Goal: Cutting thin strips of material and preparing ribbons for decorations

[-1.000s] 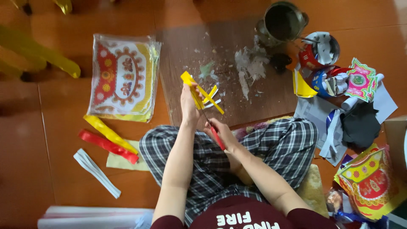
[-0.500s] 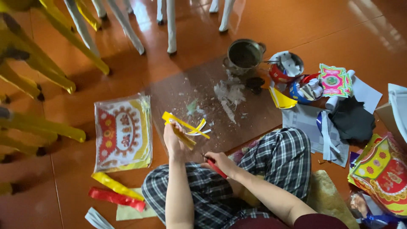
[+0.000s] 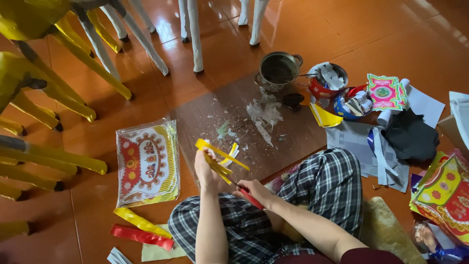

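I sit cross-legged on the floor in checked trousers. My left hand holds up a folded strip of yellow paper with several cut fringes hanging from it. My right hand grips red-handled scissors, their blades pointing into the lower end of the yellow strip. Both hands hover above my knees, in front of a brown board strewn with paper scraps.
A packet of patterned red-and-yellow paper lies left. Yellow and red rolled strips lie near my left knee. A metal pot, bowls of scraps and coloured papers are at right. Yellow and white paper-covered frame legs stand behind.
My view has tilted up and leftward, showing more of the frame legs. My hands have stayed together, scissors still at the yellow strip, and the fringes have spread a little.
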